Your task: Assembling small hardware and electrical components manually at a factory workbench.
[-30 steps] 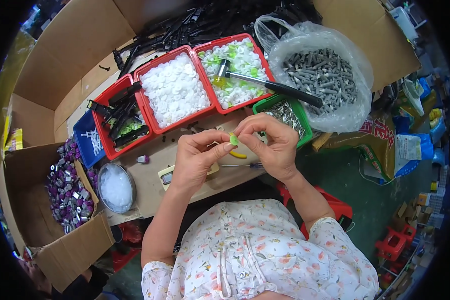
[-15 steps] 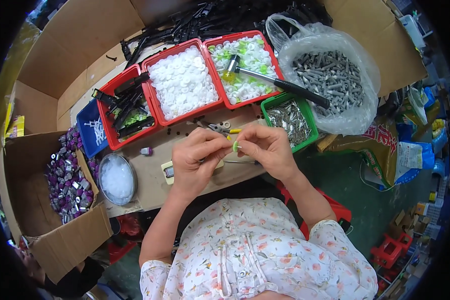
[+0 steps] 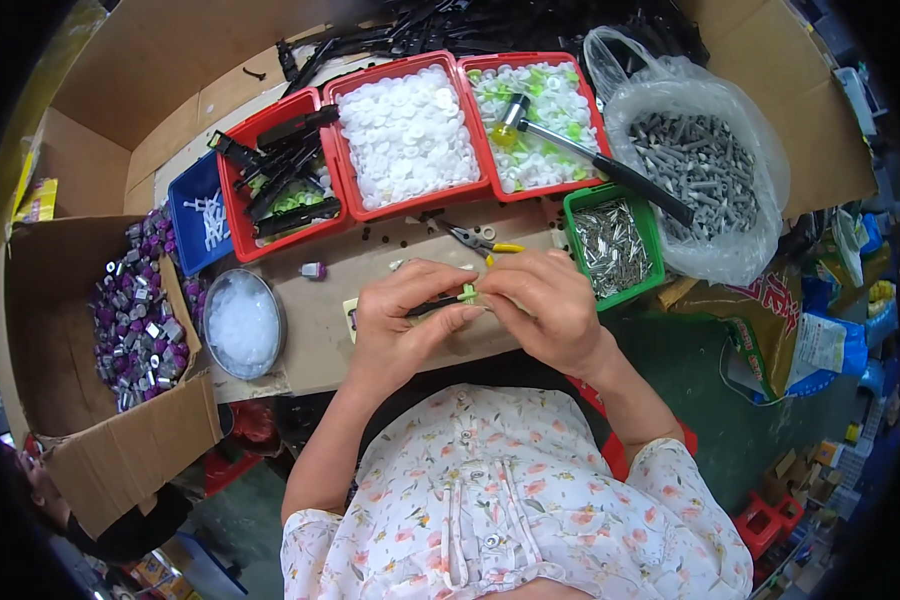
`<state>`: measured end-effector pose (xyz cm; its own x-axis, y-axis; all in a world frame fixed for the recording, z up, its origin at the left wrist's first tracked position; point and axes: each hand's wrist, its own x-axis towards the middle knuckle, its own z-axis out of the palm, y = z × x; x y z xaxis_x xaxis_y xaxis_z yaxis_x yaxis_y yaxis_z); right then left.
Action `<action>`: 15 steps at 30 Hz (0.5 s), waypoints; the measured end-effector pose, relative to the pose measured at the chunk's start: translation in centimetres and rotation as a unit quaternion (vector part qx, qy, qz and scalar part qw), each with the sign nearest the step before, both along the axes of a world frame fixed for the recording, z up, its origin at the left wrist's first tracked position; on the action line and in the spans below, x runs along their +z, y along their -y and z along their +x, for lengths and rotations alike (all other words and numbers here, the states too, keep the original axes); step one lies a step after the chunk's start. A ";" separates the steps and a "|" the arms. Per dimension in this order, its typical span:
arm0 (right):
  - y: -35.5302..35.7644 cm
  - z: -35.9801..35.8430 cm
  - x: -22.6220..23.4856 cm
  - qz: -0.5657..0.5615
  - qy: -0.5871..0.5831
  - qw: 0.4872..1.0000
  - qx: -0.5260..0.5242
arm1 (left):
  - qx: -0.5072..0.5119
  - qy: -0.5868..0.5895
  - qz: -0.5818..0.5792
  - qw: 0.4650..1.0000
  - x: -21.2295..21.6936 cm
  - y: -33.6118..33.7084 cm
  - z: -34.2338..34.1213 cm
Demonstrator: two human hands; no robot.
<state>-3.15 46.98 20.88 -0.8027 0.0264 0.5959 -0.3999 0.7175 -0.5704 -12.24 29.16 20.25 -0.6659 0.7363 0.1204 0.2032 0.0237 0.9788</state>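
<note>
Both my hands meet over the front of the table. My left hand (image 3: 405,310) is closed around a slim black piece (image 3: 433,305) that points to the right. At its right end sits a small light-green plastic part (image 3: 467,293), pinched by the fingers of my right hand (image 3: 545,300). The fingers partly cover both pieces, so how they join cannot be made out. Just beyond the hands lie pliers (image 3: 475,238) with yellow grips. A pale block (image 3: 351,318) shows partly beside my left hand.
Red bins (image 3: 410,210) hold white discs, white-and-green parts and black parts. A hammer (image 3: 590,158) lies across the right bin. Around them stand a green bin (image 3: 620,296) of metal pins, a bag (image 3: 770,180) of grey pieces, a round dish (image 3: 275,345) and a cardboard box (image 3: 160,440).
The view has shifted, and the tabletop things sit farther right and higher. A slim black piece now shows in my left hand, against the green part in my right fingers.
</note>
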 end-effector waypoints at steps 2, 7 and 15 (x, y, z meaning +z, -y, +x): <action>0.2 0.0 -0.1 -0.058 0.037 0.998 0.011 | 0.023 0.032 0.032 0.999 -0.5 0.2 0.2; 1.4 -0.2 -0.7 -0.197 0.126 0.972 0.037 | 0.045 0.043 0.083 0.995 -1.3 0.8 0.5; 2.2 -0.7 -0.5 -0.201 0.073 0.975 0.057 | 0.061 0.043 0.083 0.994 -2.0 1.7 0.9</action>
<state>-3.81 44.78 20.42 -0.8893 0.1405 0.4352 -0.3574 0.3803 -0.8530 -11.30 27.41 18.23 -0.7623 0.6237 0.1730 0.1250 -0.1204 0.9848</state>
